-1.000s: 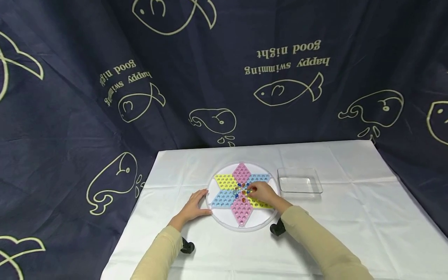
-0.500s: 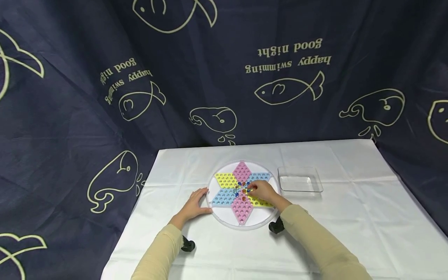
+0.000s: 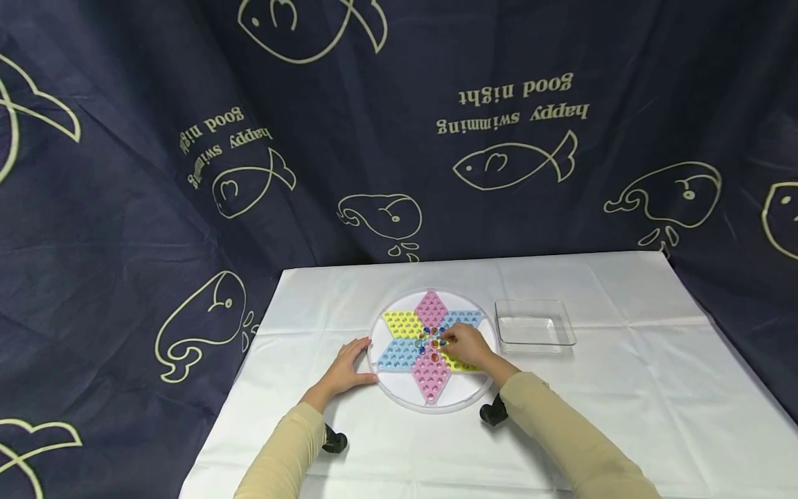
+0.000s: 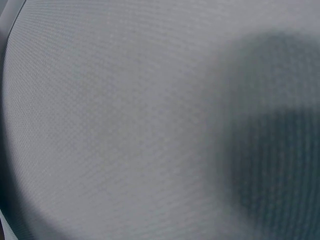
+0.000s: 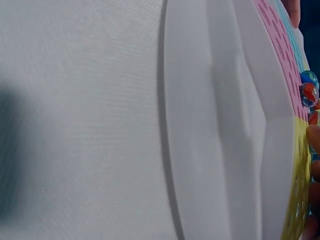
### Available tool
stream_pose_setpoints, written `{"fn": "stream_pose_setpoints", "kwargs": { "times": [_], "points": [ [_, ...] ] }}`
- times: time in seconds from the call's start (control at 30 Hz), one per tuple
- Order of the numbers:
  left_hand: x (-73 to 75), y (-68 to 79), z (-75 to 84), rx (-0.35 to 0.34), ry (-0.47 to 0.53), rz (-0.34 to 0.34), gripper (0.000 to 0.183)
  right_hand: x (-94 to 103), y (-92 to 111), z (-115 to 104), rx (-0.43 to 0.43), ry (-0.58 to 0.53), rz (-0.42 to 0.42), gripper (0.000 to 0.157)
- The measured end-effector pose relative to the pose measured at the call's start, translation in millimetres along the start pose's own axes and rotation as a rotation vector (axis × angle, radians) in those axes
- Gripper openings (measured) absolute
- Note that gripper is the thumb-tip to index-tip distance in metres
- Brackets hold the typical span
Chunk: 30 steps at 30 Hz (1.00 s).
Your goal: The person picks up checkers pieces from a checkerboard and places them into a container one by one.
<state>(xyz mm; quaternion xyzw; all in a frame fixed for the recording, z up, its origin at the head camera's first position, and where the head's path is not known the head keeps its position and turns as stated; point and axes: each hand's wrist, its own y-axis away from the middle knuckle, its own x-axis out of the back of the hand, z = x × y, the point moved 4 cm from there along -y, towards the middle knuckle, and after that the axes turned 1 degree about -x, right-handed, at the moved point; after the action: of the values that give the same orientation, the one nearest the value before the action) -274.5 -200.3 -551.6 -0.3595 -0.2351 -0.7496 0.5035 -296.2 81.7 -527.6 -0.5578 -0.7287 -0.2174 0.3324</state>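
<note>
A round white Chinese checkers board (image 3: 399, 388) with a pink, yellow and blue star lies on the table in the head view. Several glass marbles (image 3: 434, 344) sit around its centre, red and blue ones among them. My left hand (image 3: 344, 369) rests at the board's left rim, thumb and fingers spread apart. Over the right of the centre, my right hand (image 3: 469, 345) has its fingers curled, the fingertips pinching at a blue marble (image 3: 442, 342), which they partly cover. In the right wrist view, curled fingers (image 5: 314, 137) show at the edge beside the marbles.
A clear rectangular box (image 3: 535, 324) stands right of the board. White cloth (image 3: 623, 388) covers the table, and a dark blue fish-print curtain (image 3: 399, 138) hangs behind. The left wrist view has only blurred pale cloth (image 4: 115, 120) and a dark shadow.
Both hands stay almost where they were. The right fingertips shift very slightly at the centre of the board; the whole head view bobs a little.
</note>
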Motion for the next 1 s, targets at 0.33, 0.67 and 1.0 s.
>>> {"fn": "stream_pose_setpoints", "kwargs": {
  "times": [0.33,0.67,1.0],
  "points": [
    [-1.0,1.5,-0.5,-0.003,0.007,0.004,0.086,-0.7,0.3,-1.9,-0.003,0.015,0.018,0.016],
    [-1.3,-1.2,-2.8,-0.029,-0.01,0.017,0.087,0.9,-0.8,-0.9,-0.014,-0.047,-0.006,0.014],
    [-3.2,4.2,-4.6,-0.15,0.038,0.078,0.088,5.8,0.4,2.0,-0.039,-0.125,-0.043,0.017]
  ]
}}
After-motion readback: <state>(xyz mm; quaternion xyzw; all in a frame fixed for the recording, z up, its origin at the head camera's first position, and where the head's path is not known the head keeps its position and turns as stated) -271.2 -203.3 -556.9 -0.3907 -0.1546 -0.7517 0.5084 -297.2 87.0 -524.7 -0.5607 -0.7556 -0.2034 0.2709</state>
